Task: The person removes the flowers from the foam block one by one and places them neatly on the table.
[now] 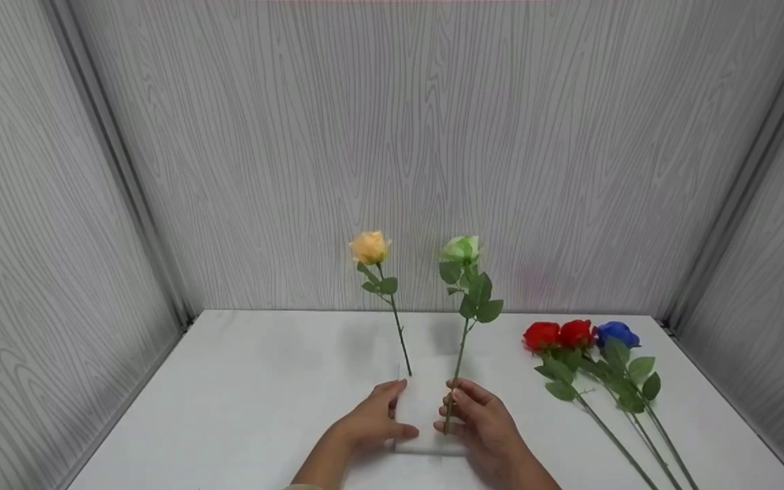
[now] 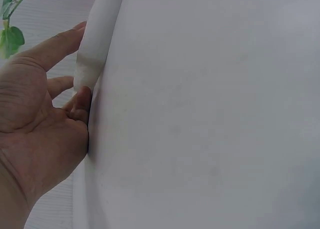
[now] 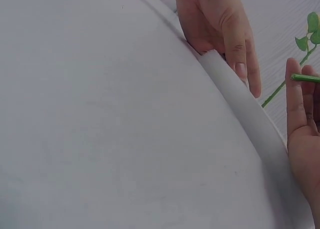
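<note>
A white block point(image 1: 426, 446) lies on the table, with its long side running away from me. My left hand point(image 1: 378, 418) holds the block's left side, the thumb over its top near the front and the fingers along its edge. From the block's far left part rises a yellow-orange rose point(image 1: 370, 248), leaning left. My right hand point(image 1: 484, 418) pinches the lower stem of a pale green rose point(image 1: 461, 250) between thumb and fingers over the block's right part. In the right wrist view the cut end of its green stem point(image 3: 300, 77) sticks out past the fingers.
Two red roses point(image 1: 542, 336) and a blue rose point(image 1: 616, 333) lie on the right side of the white table point(image 1: 229, 395), stems toward the front. Grey wood-grain panels point(image 1: 392, 136) stand behind and on both sides.
</note>
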The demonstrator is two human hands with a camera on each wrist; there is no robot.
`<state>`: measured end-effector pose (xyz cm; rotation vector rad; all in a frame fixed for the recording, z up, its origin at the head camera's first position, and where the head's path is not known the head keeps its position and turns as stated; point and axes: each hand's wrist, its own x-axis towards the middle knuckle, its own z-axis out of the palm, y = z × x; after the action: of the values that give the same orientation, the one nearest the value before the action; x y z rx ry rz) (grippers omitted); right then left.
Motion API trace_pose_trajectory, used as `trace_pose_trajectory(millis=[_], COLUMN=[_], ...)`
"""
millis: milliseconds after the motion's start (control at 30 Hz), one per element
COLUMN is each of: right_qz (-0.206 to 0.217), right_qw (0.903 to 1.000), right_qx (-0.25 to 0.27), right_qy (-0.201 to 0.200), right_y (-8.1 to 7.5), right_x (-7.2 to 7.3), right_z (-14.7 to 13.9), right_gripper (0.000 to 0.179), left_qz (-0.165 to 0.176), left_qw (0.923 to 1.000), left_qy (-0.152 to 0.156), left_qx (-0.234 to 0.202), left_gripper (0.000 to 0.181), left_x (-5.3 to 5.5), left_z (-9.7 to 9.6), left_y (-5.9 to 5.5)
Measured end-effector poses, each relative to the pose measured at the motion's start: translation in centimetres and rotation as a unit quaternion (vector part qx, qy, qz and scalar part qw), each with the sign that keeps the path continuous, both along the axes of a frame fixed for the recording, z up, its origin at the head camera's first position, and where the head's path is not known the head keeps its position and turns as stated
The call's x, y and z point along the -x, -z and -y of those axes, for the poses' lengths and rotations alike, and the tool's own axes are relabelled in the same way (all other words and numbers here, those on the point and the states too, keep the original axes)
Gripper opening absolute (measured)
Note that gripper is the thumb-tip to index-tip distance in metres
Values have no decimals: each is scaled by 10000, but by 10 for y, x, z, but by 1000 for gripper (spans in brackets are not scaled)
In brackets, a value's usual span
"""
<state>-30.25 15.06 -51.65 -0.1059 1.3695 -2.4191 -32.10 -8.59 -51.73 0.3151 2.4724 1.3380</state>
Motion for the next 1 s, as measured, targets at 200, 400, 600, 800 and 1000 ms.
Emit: trace_pose_trajectory(millis=[200,400,600,800,1000], right_qz=[7,-190,-188,-71,-9], right_qw=[9996,9997,9990,9973,9959], right_qx=[255,151,-395,-728,-889], right_qy=[96,-38,-25,23,-171], right_y=[-2,-9,-17,-21,-22], right_x=[-1,-4,-8,-15,-24], right_z=[-3,-11,-21,-35,-49], right_gripper=[17,17,25,31,34], left_qz=[73,-52,-47,-37,-38], left_qw=[10000,9998,9998,9997,9994], left_qy=[20,97,84,81,65], left_qx=[-41,-168,-200,-239,-335], left_gripper=[98,99,98,98,97], left_x=[-1,-1,0,0,-3], left_z=[0,1,1,0,1], left_y=[0,0,0,0,-3])
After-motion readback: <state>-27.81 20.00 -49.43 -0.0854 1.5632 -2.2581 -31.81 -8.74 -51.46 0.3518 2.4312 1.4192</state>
